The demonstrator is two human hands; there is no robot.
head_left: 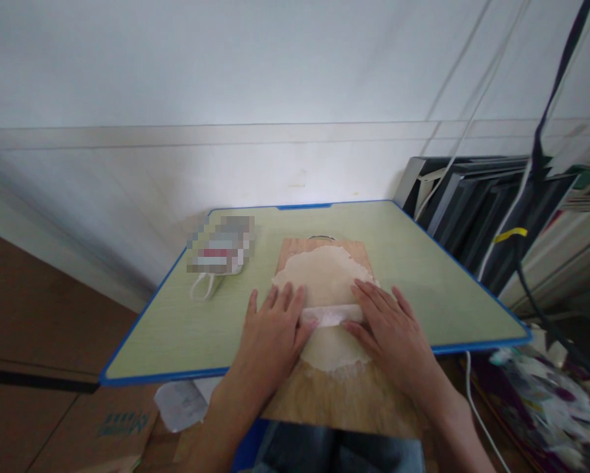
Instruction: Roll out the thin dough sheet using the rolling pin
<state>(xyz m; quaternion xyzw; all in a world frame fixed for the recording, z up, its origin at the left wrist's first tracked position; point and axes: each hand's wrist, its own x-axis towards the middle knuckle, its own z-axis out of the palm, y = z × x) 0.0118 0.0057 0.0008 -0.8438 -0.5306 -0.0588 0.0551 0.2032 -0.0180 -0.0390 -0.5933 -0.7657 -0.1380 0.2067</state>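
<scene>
A pale rolling pin (332, 316) lies crosswise on a wide, thin sheet of dough (324, 272). Over the pin's left end is my left hand (275, 328), its thumb on the near side and its fingers reaching past the far side. My right hand (391, 325) holds the right end the same way, fingers extended over the dough's edge. Both palms hide the pin's ends. Beneath the dough is a wooden cutting board (344, 407) with a metal handle at its far end; its near end juts past the table edge.
The light green table (167, 328) has a blue rim and stands against a white wall. A blurred-out package (221, 246) with a white loop sits at the back left. Dark flat panels (492, 210) lean at the right, with hanging cables (536, 151). A cardboard box (102, 427) is lower left.
</scene>
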